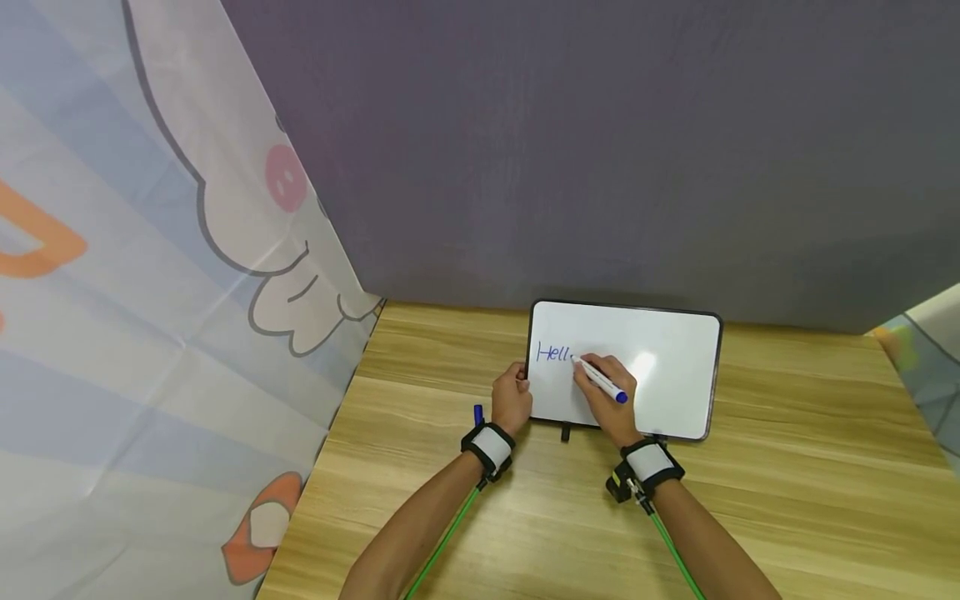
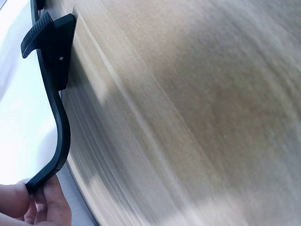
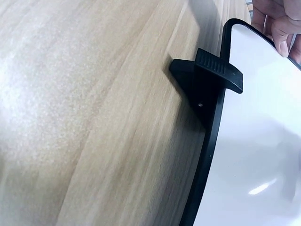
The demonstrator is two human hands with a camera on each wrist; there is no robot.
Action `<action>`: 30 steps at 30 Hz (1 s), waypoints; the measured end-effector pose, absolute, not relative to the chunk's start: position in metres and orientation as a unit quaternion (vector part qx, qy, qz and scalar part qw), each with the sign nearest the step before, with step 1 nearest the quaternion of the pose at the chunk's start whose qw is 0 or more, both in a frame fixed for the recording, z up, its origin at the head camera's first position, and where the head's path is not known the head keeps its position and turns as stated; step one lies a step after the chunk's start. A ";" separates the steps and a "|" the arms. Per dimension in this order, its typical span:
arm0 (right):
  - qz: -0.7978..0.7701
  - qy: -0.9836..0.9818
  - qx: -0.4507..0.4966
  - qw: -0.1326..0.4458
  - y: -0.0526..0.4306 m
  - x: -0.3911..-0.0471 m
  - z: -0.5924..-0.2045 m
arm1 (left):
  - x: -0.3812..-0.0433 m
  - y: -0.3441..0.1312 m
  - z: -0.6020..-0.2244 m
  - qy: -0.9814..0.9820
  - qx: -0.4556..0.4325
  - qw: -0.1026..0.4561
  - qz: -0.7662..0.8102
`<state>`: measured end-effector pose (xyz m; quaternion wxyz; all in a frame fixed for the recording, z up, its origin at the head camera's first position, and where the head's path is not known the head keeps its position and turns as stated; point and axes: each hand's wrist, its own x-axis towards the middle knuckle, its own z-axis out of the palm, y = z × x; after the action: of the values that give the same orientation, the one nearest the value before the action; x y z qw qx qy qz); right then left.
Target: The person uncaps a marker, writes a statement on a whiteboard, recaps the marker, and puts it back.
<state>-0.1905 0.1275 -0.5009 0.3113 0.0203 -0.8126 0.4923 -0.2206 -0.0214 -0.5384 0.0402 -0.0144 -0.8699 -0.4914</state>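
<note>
Wall (image 1: 600,150), big and gray, is standing at twelve o'clock, with the whiteboard (image 1: 633,333) sitting in the clock's middle. Wood table (image 1: 810,442) is holding up the whiteboard, and a cartoon cloth (image 1: 150,350) is hanging near nine o'clock. The whiteboard is showing a black edge (image 2: 62,136) all around. The left hand (image 1: 512,402), between eight and nine o'clock, is pinching that edge, thumb on top and fingers below. The right hand (image 1: 611,412), near seven o'clock, is gripping a white marker (image 1: 600,381). Black-and-white bands (image 1: 492,446) are hugging both wrists. The marker is pointing its tip toward ten o'clock and its blue end toward four. Black clips (image 1: 566,432) are hooking over the near edge around six and seven. One blue stub (image 1: 477,414) is peeking out just beside the left wrist. Blue writing (image 1: 552,353), "Hell" and a tiny mark, is ending right by the tip.
</note>
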 end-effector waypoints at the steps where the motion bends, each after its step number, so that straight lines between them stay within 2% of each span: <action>1: 0.492 -0.813 0.021 0.311 0.127 -0.191 -0.501 | -0.221 -0.021 -0.538 -0.870 -0.014 0.041 -0.491; 13: 0.496 -0.809 0.039 0.312 0.138 -0.201 -0.530 | -0.220 -0.021 -0.536 -0.870 -0.015 0.045 -0.490; 30: 0.485 -0.813 0.043 0.320 0.143 -0.198 -0.531 | -0.221 -0.021 -0.539 -0.870 -0.013 0.041 -0.491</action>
<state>-0.1982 0.1427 -0.5315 0.3203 0.0426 -0.8126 0.4851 -0.2205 -0.0207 -0.5390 0.0408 -0.0132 -0.8699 -0.4914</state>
